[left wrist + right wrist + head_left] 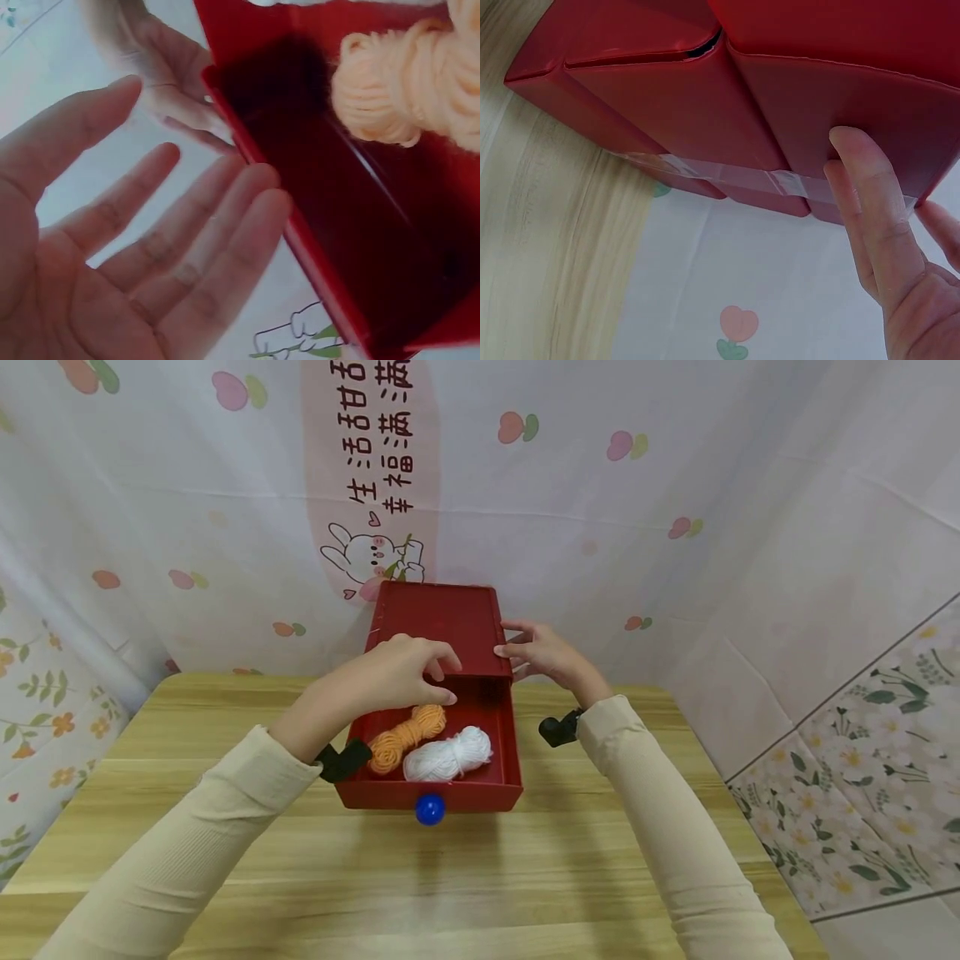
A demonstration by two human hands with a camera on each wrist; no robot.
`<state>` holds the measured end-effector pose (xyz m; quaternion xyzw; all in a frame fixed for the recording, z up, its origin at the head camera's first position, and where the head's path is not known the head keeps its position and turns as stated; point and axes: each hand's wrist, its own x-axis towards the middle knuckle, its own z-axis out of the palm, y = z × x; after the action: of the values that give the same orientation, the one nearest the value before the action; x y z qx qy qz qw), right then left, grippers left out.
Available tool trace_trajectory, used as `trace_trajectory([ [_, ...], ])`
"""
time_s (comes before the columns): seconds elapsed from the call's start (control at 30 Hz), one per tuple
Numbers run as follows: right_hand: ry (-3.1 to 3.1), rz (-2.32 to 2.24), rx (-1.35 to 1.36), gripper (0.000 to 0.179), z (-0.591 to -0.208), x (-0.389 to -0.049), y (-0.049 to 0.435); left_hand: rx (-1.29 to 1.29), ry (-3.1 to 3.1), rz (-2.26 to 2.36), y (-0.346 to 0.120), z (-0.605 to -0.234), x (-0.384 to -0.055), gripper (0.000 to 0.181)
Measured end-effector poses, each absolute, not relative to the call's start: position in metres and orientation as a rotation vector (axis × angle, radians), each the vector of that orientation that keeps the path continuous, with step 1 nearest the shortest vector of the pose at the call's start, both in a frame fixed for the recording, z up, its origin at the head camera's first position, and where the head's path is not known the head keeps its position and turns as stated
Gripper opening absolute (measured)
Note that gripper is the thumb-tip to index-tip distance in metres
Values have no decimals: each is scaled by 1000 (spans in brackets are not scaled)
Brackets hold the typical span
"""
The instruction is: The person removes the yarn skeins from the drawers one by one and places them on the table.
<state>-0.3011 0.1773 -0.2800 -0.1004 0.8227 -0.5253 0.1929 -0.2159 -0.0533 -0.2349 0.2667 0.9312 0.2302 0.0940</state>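
A red box (438, 618) stands against the back curtain, its drawer (435, 796) pulled out toward me. Inside lie an orange yarn skein (405, 739) and, beside it, a white yarn skein (450, 754). A blue ball knob (430, 810) sits on the drawer front. Over the drawer hovers my left hand (401, 672), fingers loosely bent and nothing held; the left wrist view shows its palm (82, 292). My right hand (547, 653) rests its fingers on the right side of the box; in the right wrist view, extended fingers (870, 187) touch the red wall.
A wooden table (300, 877) carries the box. Behind it hangs a printed curtain (562, 527), with a flowered panel (862, 777) at the right. Clear tape (735, 174) runs along the box's side. A black wrist mount (561, 728) is on the right arm.
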Motion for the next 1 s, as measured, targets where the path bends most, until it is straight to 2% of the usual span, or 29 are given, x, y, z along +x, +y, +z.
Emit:
trace_trajectory([
  [0.27,2303,-1488,-266,63,-278,-300,175,541,2652,506,-54,-242,-226,46],
  [0.67,2303,-1492,-258,63,-280,-301,175,410,2498,402,-60,-256,-229,55],
  [1.0,2309,-1486,-249,63,-280,-302,176,391,2476,298,-57,-263,-231,43],
])
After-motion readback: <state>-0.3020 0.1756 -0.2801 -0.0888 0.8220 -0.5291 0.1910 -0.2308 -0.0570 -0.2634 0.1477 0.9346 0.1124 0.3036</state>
